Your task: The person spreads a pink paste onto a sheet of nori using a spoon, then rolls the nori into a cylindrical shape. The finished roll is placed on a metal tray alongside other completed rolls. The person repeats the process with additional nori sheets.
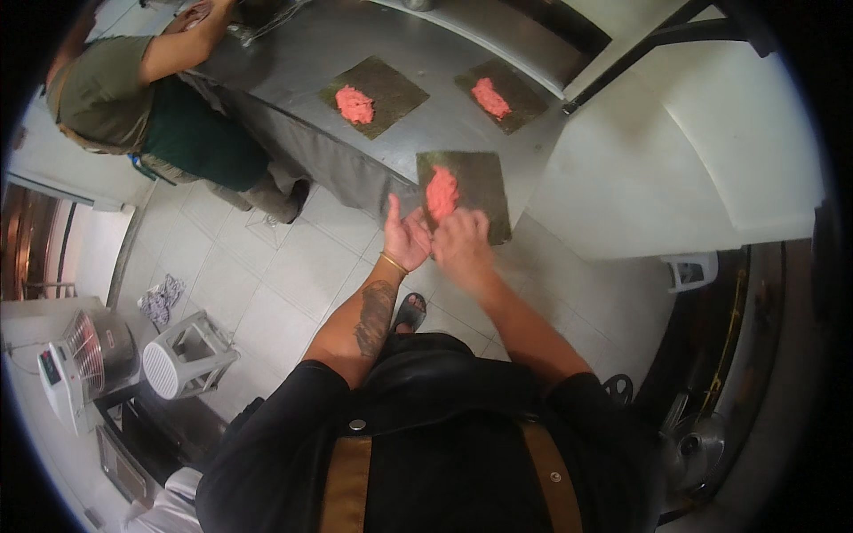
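Note:
Three dark green seaweed sheets lie on a steel counter [302, 53], each with a pink mound of minced filling. The nearest sheet [480, 182] sits at the counter's front edge with its pink filling [442, 191] on the left half. My left hand [404, 235] is open, palm up and thumb raised, just below that filling. My right hand [460, 242] presses against it with fingers curled at the filling's lower end. Whether it pinches any filling is hidden. Two more sheets [373, 96] [502, 93] lie farther back.
Another person [133, 89] in an olive shirt leans on the counter at the far left. A white plastic stool [188, 355] and a crumpled cloth [162, 298] are on the tiled floor. A white cabinet [693, 151] stands to the right, a machine [80, 360] at lower left.

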Demonstrator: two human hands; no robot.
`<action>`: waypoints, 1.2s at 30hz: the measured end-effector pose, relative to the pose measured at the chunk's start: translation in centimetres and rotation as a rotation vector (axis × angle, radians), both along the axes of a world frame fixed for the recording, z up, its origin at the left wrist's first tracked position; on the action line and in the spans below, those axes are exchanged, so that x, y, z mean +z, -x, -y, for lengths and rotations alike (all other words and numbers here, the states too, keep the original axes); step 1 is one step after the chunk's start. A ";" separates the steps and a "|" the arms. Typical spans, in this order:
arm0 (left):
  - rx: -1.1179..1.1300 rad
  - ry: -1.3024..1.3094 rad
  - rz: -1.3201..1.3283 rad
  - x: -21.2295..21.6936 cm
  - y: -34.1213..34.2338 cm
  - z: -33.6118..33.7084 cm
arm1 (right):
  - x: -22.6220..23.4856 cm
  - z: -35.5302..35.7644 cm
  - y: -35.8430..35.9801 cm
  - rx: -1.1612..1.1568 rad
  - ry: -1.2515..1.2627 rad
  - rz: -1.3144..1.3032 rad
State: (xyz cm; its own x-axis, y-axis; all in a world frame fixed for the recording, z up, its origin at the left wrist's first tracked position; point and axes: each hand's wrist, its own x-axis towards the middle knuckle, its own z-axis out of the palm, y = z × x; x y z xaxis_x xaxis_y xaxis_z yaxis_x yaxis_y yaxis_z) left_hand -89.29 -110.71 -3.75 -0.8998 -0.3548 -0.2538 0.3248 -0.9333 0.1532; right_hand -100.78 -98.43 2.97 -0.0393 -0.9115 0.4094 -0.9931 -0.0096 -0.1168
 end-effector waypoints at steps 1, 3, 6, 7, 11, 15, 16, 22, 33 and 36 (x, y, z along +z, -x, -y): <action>0.005 -0.034 -0.162 0.0 0.2 0.2 | 0.4 -0.7 -1.1 0.012 -0.002 -0.013; -0.009 0.019 -0.118 -0.1 -0.3 0.0 | 1.5 -2.8 -3.1 0.013 -0.109 0.020; -0.038 -0.043 -0.060 0.0 -2.2 -1.4 | 3.2 -6.2 -5.1 0.063 -0.045 0.282; -0.054 -0.029 -0.067 0.2 -3.2 -1.9 | 3.7 -7.0 -5.2 0.021 -0.009 0.309; 0.036 0.034 -0.028 0.9 -7.8 -2.4 | 4.0 -8.7 -1.1 -0.019 0.083 0.441; 0.354 0.085 0.057 2.2 -13.7 -5.5 | 1.0 -6.4 6.0 0.155 -0.080 0.555; 0.463 0.140 0.193 2.8 -16.2 -7.5 | 0.1 -5.7 6.1 0.226 -0.103 0.583; 1.203 0.069 0.370 6.3 -25.3 -23.0 | 0.8 2.4 4.2 0.712 -0.410 0.368; 2.493 -0.223 0.603 4.6 -42.9 -67.2 | 3.7 -3.8 -20.3 1.276 -0.556 0.163; 2.687 -0.045 0.630 4.4 -51.8 -75.8 | 2.0 -9.6 -26.7 1.322 -0.591 0.152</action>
